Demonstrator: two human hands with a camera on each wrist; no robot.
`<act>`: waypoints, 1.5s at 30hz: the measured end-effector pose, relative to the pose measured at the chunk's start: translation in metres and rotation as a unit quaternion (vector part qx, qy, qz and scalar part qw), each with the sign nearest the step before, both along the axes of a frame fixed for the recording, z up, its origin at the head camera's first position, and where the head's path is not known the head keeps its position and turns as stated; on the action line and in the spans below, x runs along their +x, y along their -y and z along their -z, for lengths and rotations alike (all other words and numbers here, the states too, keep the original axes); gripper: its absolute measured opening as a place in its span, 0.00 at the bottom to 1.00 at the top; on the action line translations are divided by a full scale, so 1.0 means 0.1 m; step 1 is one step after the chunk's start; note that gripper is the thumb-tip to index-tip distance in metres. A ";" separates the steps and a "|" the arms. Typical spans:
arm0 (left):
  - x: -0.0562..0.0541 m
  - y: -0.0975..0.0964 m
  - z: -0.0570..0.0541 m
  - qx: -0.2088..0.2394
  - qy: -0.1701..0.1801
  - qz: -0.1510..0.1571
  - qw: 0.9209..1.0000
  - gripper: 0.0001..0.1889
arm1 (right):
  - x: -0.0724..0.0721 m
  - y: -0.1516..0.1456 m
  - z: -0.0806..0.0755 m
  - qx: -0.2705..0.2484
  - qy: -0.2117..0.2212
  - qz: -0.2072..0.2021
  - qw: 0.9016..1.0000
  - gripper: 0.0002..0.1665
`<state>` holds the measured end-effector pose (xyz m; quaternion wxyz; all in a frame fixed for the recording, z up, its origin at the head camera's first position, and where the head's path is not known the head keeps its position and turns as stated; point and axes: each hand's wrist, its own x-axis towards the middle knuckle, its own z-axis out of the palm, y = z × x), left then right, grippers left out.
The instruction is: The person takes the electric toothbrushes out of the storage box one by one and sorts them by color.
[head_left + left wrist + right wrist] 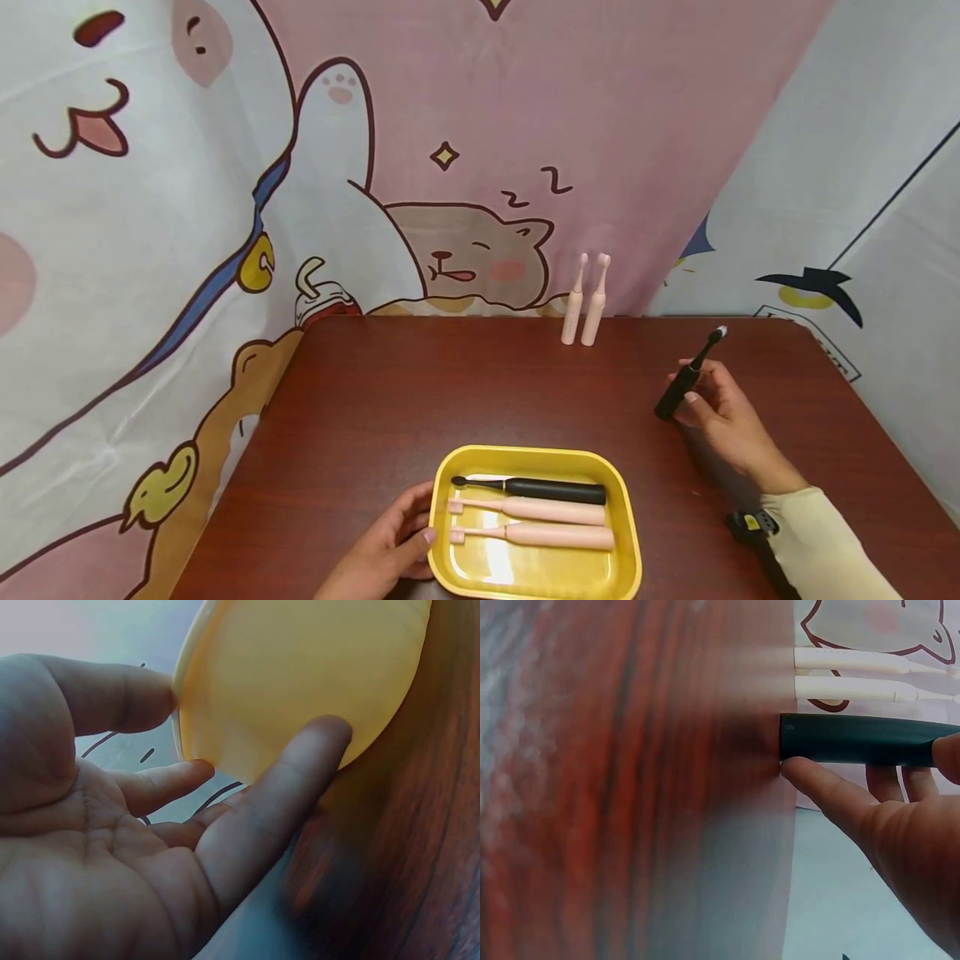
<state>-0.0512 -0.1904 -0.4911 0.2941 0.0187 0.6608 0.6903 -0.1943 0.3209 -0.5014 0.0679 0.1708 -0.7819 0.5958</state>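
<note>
My right hand (731, 421) pinches a black electric toothbrush (681, 387) by its handle, at the right of the table. It leans with its head up and to the right; in the right wrist view the handle's base (799, 737) is right at the table surface. On the left, my left hand (386, 542) touches the left side of a yellow tray (636, 550), fingers fairly straight, fingertips at its outer wall and rim (178, 712). Inside the tray lie one black toothbrush (555, 490) and two pink ones, the upper (555, 509) and lower (558, 535), heads to the left.
Two pink electric toothbrushes, one on the left (572, 317) and one on the right (593, 318), stand upright near the table's back edge. A cloth with cartoon animals (480, 250) hangs behind the dark red wooden table (420, 375).
</note>
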 end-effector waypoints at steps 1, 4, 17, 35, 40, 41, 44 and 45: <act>0.00 0.00 0.00 -0.001 0.004 -0.001 1.000 0.36 | 0.00 0.00 0.00 0.000 0.000 0.000 1.000 0.29; -0.01 -0.01 0.00 -0.005 0.010 -0.002 1.000 0.36 | 0.01 -0.01 0.00 0.005 0.003 0.002 1.000 0.29; -0.01 0.00 -0.01 0.002 -0.003 0.003 1.000 0.36 | 0.19 -0.07 -0.16 0.086 0.020 0.033 0.996 0.37; 0.00 0.01 -0.01 0.008 -0.006 0.004 1.000 0.36 | 0.69 -0.02 -0.58 0.107 0.112 0.000 0.988 0.29; 0.00 0.00 -0.01 0.006 -0.008 0.003 1.000 0.36 | 0.78 0.11 -0.71 0.119 0.096 -0.038 0.988 0.29; 0.00 0.00 0.00 0.005 -0.007 0.002 1.000 0.36 | 0.79 0.13 -0.75 0.124 0.092 -0.043 0.987 0.29; 0.00 0.00 0.00 0.003 -0.008 0.001 1.000 0.36 | 0.81 0.22 -0.85 0.139 0.090 -0.052 0.985 0.30; 0.00 0.00 0.00 0.002 -0.009 0.001 1.000 0.36 | 0.81 0.25 -0.89 0.143 0.090 -0.056 0.984 0.30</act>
